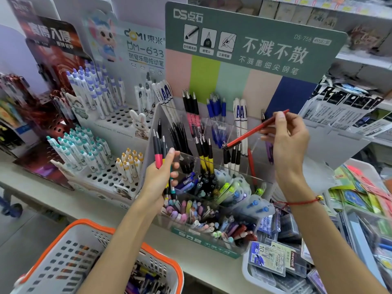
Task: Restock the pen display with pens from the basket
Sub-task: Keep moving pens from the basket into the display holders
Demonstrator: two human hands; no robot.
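- Right hand: grip closed in a pinch on a red pen, held slantwise above the back rows of the clear acrylic pen display; its dark lower tip sits just over a compartment of black-and-white pens.
- Left hand: grip wrapped round a bundle of pens, tips upward, held against the display's left wall.
- Basket: orange-rimmed, at the lower left below the counter; more pens are visible inside it.
- Judged step: the red pen is about to be dropped into a slot.
- Risk 1: the steep slant may make the tip catch on a divider, so the pen lands in the wrong compartment.
- Risk 2: the left grip holds many pens at once; loosening it could spill them into the front trays.
- Risk 3: the wrist passing over the tall pens could knock them askew.
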